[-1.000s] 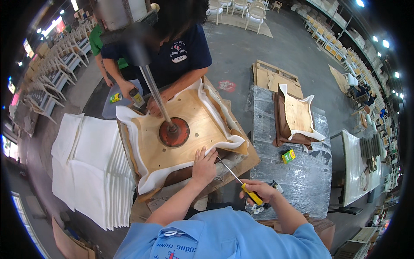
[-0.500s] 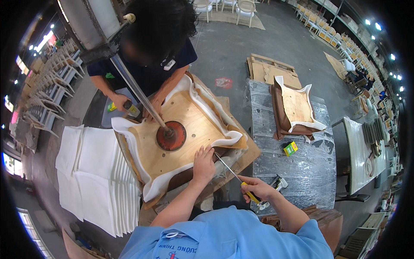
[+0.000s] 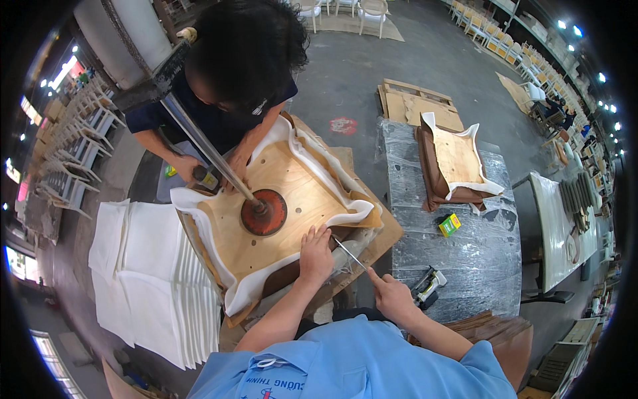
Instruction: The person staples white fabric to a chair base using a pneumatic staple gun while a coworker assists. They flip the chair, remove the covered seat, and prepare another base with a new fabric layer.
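Observation:
A square plywood seat panel (image 3: 292, 196) with white padding (image 3: 279, 261) and brown covering round its edges lies before me. My left hand (image 3: 315, 256) rests with fingers stretched over the padding at its near right corner. In my right hand (image 3: 393, 296) is a screwdriver, its handle now mostly hidden by my closed fingers. The screwdriver's thin metal shaft (image 3: 351, 254) points up and left, its tip at the seat edge beside my left fingers. A red round press foot (image 3: 264, 213) on a slanting metal rod bears on the panel.
Opposite, a person's hand (image 3: 189, 167) holds a dark tool near the panel's far left side. White foam sheets (image 3: 143, 279) are stacked at left. On the plastic-wrapped table (image 3: 458, 259) at right are a staple gun (image 3: 428, 286), a small yellow-green box (image 3: 449, 225) and another padded seat (image 3: 458, 159).
My right hand has closed further round the screwdriver's handle and shifted slightly up, covering the yellow grip. My left hand stays at the corner. The other person's head and tool hand have moved slightly.

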{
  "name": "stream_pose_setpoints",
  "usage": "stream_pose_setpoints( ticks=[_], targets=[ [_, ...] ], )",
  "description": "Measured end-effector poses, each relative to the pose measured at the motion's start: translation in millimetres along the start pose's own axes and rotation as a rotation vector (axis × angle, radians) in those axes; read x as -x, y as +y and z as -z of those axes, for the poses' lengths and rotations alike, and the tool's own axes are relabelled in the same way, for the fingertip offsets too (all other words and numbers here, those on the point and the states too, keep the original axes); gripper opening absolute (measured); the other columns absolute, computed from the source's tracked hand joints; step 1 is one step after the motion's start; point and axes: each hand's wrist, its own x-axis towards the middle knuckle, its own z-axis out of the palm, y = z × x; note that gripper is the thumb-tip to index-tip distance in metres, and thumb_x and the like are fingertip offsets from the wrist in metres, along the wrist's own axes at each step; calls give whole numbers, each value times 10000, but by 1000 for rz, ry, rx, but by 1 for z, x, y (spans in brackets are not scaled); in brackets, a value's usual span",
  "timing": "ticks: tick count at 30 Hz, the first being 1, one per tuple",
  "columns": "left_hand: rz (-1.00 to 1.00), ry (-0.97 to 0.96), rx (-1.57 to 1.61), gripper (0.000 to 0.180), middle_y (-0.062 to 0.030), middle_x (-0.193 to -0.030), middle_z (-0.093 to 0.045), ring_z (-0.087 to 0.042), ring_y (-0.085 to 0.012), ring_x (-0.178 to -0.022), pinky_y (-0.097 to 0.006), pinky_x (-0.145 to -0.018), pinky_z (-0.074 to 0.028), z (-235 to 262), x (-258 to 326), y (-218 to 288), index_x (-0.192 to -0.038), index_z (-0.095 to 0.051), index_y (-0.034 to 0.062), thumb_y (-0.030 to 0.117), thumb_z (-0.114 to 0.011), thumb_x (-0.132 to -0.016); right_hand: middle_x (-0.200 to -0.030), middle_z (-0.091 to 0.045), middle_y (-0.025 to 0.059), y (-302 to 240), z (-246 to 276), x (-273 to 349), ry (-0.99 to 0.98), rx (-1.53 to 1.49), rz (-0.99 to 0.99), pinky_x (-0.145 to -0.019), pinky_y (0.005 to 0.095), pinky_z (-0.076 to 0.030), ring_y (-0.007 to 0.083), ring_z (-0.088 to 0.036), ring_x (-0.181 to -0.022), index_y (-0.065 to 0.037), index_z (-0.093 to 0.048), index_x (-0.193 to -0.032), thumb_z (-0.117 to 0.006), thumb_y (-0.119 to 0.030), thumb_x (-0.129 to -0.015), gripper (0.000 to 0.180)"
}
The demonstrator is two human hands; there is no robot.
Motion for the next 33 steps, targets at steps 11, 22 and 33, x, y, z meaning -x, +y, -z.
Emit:
stream_pose_setpoints(
  ticks=[11, 22, 33],
  targets=[
    [19, -2, 36, 419, -182, -1600, -645, -512, -475, -1547, -617, -1311, -345, 3, 0, 1, -1428, -721, 4, 48, -584, -1034, -1071, -632, 135, -2, -1, 5, 39, 158, -6, -782, 494, -611, 357, -728, -936, -228, -496, -1702, -673, -146, -1004, 724],
    [11, 50, 103, 389, -195, -1578, -658, -533, -487, -1523, -629, -1294, -356, 4, 1, -1, -1382, -749, 13, 66, -616, -1021, -1073, -639, 139, 25, 2, 2, 14, -64, -75, -850, 482, -598, 358, -715, -982, -291, -599, -1639, -779, -193, -982, 688],
    [-122, 196, -12, 281, -156, -1372, -725, -634, -396, -1313, -553, -1114, -461, 6, -8, 2, -1159, -808, 62, 169, -810, -899, -1058, -737, 239, 53, 4, -1, -56, -374, -31, -936, 502, -565, 431, -713, -1025, -162, -675, -1561, -707, -208, -1040, 524]
  ],
)
